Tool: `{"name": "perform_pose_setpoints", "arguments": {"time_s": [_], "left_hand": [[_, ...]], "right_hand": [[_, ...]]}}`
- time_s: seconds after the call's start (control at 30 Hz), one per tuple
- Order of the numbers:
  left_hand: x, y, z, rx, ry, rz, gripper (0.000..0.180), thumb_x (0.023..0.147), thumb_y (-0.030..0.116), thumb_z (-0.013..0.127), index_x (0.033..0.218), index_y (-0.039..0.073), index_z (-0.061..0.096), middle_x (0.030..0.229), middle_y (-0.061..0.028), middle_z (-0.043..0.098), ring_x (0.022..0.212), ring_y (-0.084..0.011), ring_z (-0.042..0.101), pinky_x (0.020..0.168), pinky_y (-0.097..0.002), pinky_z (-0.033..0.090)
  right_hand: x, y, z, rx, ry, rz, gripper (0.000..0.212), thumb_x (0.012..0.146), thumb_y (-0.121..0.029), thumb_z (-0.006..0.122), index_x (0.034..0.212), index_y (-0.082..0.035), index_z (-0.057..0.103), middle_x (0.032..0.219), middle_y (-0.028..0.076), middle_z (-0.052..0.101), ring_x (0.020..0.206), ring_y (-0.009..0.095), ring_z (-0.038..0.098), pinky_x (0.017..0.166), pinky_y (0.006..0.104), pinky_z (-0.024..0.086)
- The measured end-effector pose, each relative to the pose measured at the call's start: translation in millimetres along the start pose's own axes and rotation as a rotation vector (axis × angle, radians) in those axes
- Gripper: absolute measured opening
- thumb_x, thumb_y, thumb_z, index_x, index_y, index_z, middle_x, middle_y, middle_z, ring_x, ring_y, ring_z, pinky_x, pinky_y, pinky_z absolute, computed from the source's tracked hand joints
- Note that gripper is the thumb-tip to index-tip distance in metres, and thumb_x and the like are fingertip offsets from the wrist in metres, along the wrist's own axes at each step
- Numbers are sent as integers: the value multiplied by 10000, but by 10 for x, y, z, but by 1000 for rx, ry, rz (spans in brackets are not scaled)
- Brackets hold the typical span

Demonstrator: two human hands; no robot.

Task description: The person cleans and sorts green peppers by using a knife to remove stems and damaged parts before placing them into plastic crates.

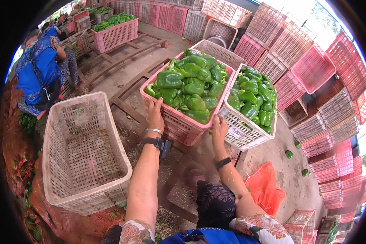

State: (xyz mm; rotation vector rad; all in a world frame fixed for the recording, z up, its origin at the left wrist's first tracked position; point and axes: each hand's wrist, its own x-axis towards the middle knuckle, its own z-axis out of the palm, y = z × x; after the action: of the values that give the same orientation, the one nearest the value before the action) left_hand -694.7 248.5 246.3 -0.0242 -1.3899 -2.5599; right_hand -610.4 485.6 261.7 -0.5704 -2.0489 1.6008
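In front of me stands a pink plastic crate [173,127] heaped with green bell peppers [194,86]. My left hand [154,116] is closed on the near left part of its rim. At the near right corner, my right hand [219,129] grips the same crate, its fingertips partly hidden. A white plastic crate [242,136], also full of green peppers, sits close against the right side. To my left, a dirty white crate [87,191] without peppers rests on red mesh sacks [81,221].
Low metal rails [122,65] run under the crates. A person in a blue vest [34,77] sits bent at the far left. Another pink crate [116,38] of peppers stands behind. Stacked crates [268,49] line the right. Loose peppers [288,154] and an orange-red mesh bag [265,189] lie on the floor.
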Motion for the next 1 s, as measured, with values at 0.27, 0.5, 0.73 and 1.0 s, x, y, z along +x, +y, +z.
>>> {"name": "perform_pose_setpoints", "arguments": {"time_s": [0.27, 0.5, 0.73, 1.0], "left_hand": [[-217, 50, 236, -32, -93, -16, 719, 908, 194, 613, 1440, -113, 239, 1521, -205, 251, 1398, -240, 248, 1149, -323, 182], [-236, -39, 265, 119, -53, 96, 706, 915, 251, 606, 1425, -109, 276, 1520, -220, 245, 1406, -275, 221, 1159, -356, 138], [161, -91, 504, 169, -89, 71, 716, 918, 315, 598, 1418, -101, 298, 1531, -240, 214, 1427, -309, 178, 1166, -379, 107], [747, -597, 754, 353, -170, -23, 841, 903, 402, 611, 1440, -111, 216, 1550, -278, 95, 1459, -333, 46, 1174, -374, 51]], "right_hand": [[-373, 220, -154, -500, -199, -258, 365, 877, -288, 588, 1018, 49, 609, 791, 239, 640, 696, 298, 637, 678, 434, 492], [-167, 690, -21, -285, -455, -157, 357, 964, -259, 542, 789, 41, 622, 543, 113, 577, 442, 140, 549, 473, 348, 456], [111, 617, 284, -80, -292, -18, 319, 887, -190, 591, 700, 69, 592, 556, 178, 569, 501, 156, 561, 502, 368, 442], [852, 685, 302, 196, -180, 167, 386, 924, -293, 598, 800, 65, 671, 618, 117, 627, 534, 160, 595, 510, 288, 474]]}}
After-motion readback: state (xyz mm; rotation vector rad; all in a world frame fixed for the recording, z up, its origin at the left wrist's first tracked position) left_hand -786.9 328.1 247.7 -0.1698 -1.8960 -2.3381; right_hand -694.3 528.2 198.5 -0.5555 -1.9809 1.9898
